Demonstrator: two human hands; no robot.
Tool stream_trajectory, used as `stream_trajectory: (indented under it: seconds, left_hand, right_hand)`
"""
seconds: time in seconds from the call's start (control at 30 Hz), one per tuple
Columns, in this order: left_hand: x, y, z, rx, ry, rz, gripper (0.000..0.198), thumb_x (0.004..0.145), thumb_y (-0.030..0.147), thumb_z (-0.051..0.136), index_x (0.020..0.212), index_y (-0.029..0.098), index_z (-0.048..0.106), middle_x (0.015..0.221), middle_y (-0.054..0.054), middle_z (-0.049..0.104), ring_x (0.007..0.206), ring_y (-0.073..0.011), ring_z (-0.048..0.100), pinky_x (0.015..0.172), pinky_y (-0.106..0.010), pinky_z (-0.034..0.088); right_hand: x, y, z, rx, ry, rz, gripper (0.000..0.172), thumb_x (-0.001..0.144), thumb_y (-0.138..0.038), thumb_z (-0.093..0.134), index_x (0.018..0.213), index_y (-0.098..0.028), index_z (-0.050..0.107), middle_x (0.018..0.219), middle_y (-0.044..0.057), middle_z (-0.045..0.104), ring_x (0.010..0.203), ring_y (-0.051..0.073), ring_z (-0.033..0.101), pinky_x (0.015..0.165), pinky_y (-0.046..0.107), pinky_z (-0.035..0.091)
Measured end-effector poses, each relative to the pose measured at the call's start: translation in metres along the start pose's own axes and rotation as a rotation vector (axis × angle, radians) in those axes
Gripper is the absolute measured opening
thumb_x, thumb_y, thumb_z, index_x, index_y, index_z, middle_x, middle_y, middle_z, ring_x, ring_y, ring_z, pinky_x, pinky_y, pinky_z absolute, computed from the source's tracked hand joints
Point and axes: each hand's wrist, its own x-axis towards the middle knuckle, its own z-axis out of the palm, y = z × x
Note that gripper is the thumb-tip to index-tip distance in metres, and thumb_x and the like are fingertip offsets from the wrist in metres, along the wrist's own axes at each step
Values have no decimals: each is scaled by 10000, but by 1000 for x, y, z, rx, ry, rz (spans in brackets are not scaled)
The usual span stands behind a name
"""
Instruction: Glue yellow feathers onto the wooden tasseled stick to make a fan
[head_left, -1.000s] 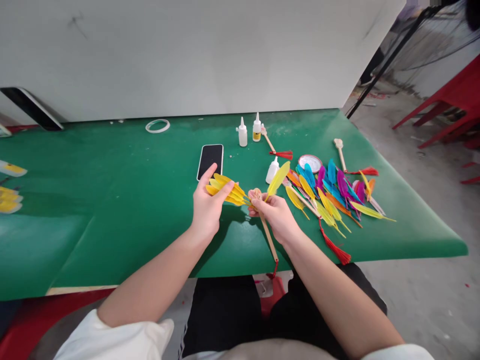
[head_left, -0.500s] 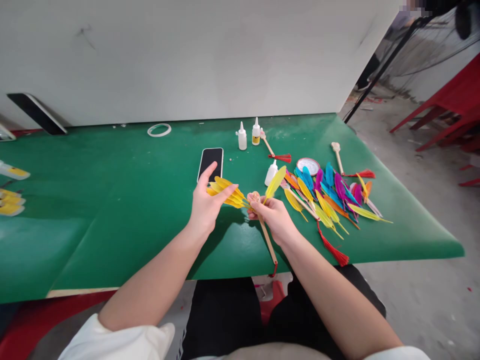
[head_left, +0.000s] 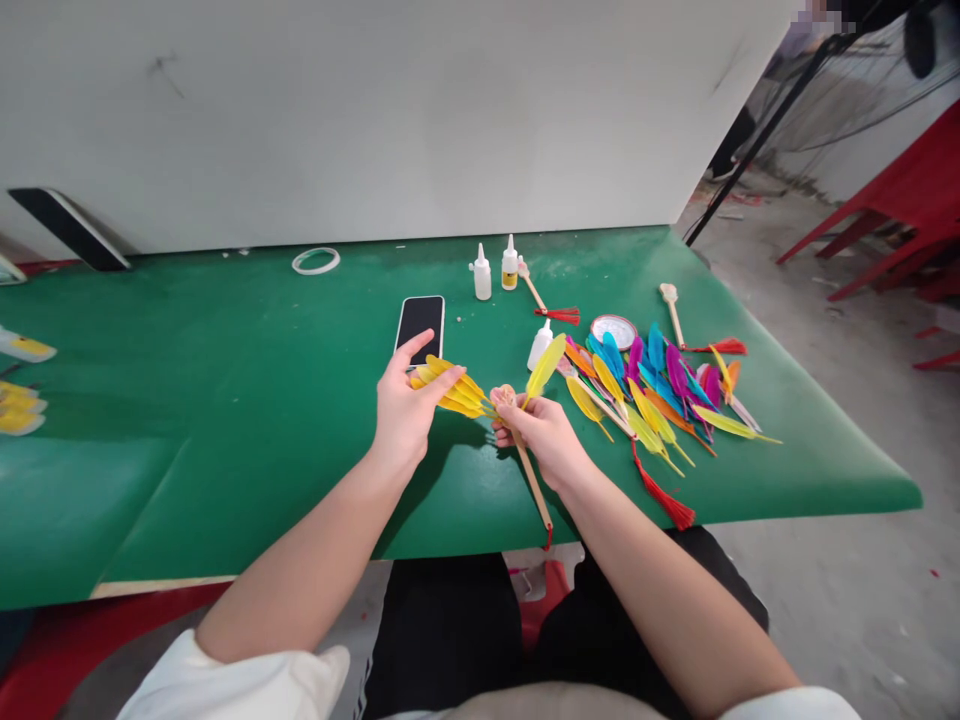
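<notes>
My right hand [head_left: 546, 435] is closed around the head of a slim wooden handle [head_left: 534, 480], just below its pale pink, flower-like top [head_left: 503, 396]. A single yellow-green feather [head_left: 546, 366] sticks up from between the right fingers. Several deep-yellow feathers [head_left: 457, 392] fan out leftward from the handle's head. Across these feathers lies the thumb of my left hand [head_left: 403, 405], with the index finger stretched out behind them; the other left fingers are mostly hidden. A red cord [head_left: 548, 537] hangs from the handle's lower end.
Loose coloured feathers [head_left: 652, 385] lie in a pile at right, near a round dish [head_left: 613, 331] and a red tassel [head_left: 671, 500]. White glue bottles [head_left: 482, 275] stand behind. A phone [head_left: 421, 325] lies beyond my left hand; a tape ring [head_left: 316, 261] is farther left.
The whole view has shifted very slightly. Both hands keep about the same pose on the feathers and handle.
</notes>
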Motion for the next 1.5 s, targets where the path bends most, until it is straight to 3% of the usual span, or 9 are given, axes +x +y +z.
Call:
stream_trajectory:
  seconds: [0.5, 0.8, 1.03, 1.2, 1.33, 1.37, 1.43, 1.5]
  left_hand:
    - [2, -7, -3, 67, -58, -28, 600, 611, 265, 733, 1174, 237, 530, 774, -3, 591, 667, -116, 596, 637, -227, 509]
    - [3, -8, -3, 50, -57, -34, 583, 615, 262, 725, 1161, 213, 525, 767, 9, 582, 662, -108, 583, 638, -221, 487]
    - [10, -6, -6, -20, -34, -65, 528, 717, 366, 632, 1187, 200, 459, 824, -26, 600, 747, -151, 606, 671, -267, 483]
    - [20, -4, -15, 97, 113, 97, 458, 779, 358, 541, 1199, 210, 436, 1034, -64, 568, 915, -164, 571, 763, -289, 466]
    - [-6, 0, -19, 390, 126, 512, 414, 796, 271, 534, 1194, 212, 439, 1111, -72, 516, 979, -170, 518, 809, -304, 441]
    - [-17, 0, -19, 491, 49, 638, 352, 798, 242, 529, 1144, 201, 478, 1050, -65, 535, 933, -166, 524, 787, -302, 443]
    - [-38, -2, -18, 690, -323, 828, 224, 815, 175, 492, 1031, 195, 548, 892, -37, 574, 834, -149, 536, 760, -293, 446]
    - [-54, -6, -16, 837, -665, 1017, 245, 828, 133, 458, 1042, 189, 563, 897, -54, 584, 813, -154, 535, 726, -292, 450]
  right_hand:
    - [4, 4, -3, -18, 21, 14, 343, 623, -444, 711, 687, -139, 566, 581, 1, 581, 474, 62, 515, 433, 172, 459]
    - [5, 6, -3, 0, 7, -7, 309, 611, -395, 724, 651, -119, 592, 560, 11, 602, 487, 64, 537, 506, 183, 475]
    - [8, 8, -4, 1, 14, -11, 303, 611, -388, 725, 637, -114, 598, 552, 10, 593, 491, 70, 542, 510, 189, 487]
    - [8, 7, -5, -24, 77, 32, 287, 658, -384, 698, 691, -119, 593, 585, 18, 595, 540, 82, 569, 538, 195, 519]
    - [6, 0, -9, -75, 106, 45, 247, 670, -346, 681, 739, -128, 587, 645, 21, 606, 557, 91, 573, 523, 222, 530]
    - [5, -2, -10, -91, 114, 40, 238, 662, -335, 684, 737, -132, 583, 632, 10, 593, 542, 87, 559, 496, 214, 518]
    - [4, -5, -12, -127, 129, 26, 224, 652, -322, 685, 717, -140, 573, 580, -22, 546, 496, 70, 511, 432, 181, 469]
    - [3, -6, -14, -165, 136, 17, 226, 654, -335, 676, 694, -143, 564, 545, -41, 506, 459, 55, 461, 385, 156, 410]
